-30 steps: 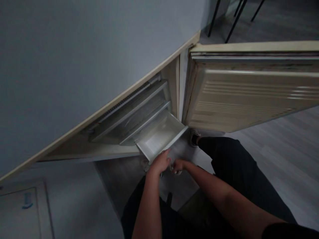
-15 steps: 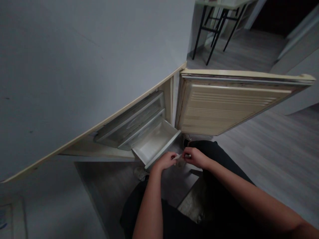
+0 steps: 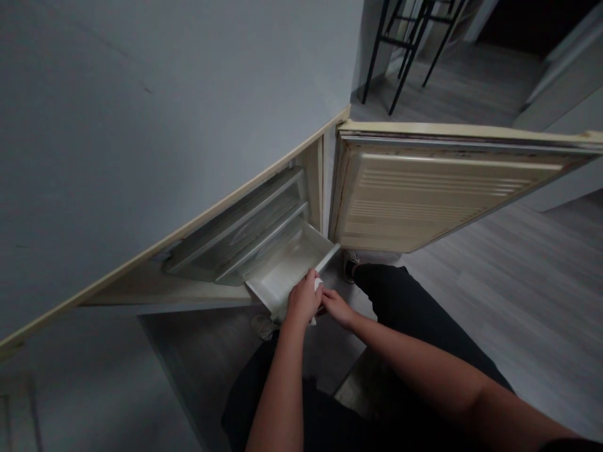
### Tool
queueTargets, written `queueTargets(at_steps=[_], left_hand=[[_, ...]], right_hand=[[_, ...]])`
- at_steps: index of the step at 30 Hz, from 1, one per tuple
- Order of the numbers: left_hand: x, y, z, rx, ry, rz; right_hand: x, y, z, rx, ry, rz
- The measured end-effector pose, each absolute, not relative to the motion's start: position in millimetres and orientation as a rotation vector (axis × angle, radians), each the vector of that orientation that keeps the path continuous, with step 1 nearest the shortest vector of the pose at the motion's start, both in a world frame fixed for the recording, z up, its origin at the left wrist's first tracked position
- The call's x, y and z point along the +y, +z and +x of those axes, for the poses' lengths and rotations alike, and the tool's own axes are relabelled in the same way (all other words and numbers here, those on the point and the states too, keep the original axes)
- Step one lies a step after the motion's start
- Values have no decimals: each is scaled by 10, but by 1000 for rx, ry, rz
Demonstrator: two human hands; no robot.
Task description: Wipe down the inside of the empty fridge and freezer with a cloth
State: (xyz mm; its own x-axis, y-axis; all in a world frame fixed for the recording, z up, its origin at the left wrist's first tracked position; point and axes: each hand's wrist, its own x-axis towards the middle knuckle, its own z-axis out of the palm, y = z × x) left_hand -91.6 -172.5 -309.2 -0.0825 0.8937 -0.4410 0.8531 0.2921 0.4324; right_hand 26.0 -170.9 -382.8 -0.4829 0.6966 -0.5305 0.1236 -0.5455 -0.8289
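My left hand (image 3: 303, 300) is closed around a crumpled white cloth (image 3: 318, 284), over the front edge of a pulled-out freezer drawer (image 3: 325, 257). It could be a wipe or a tissue; most of it is hidden by the fingers. My right hand (image 3: 338, 308) meets it from the right, fingers bent and pinched at the cloth's lower side. The drawer's pale inside faces up. Behind it, two clear-fronted drawers (image 3: 235, 242) sit pushed into the compartment.
The cream freezer door (image 3: 452, 194) stands wide open on the right. A large pale panel (image 3: 164, 113) rises on the left. My dark-trousered knees straddle the drawer, with shoes (image 3: 264, 327) on the grey floor. A black-legged stool (image 3: 405, 56) stands farther back.
Both hands have come together, the left moving up to the drawer's front edge. The white cloth, stretched between them before, is now bunched in the left hand. The view has shifted slightly.
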Motion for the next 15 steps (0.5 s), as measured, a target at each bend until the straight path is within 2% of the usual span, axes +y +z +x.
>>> queueTargets(at_steps=[7,10,15], left_hand=[[-1740,-3064,-966,1999,-119,1565],[-1750,-3070,-982,1972,-69,1641],[-1771,-3154,-973,1732,66,1800]], right_hand=[[-1768,-3831,278,-1198,2059,-1341],[-1746,-3823,276,-1218,2147,-1304],[-1766,-3967,263,-1128,2049,-1405]])
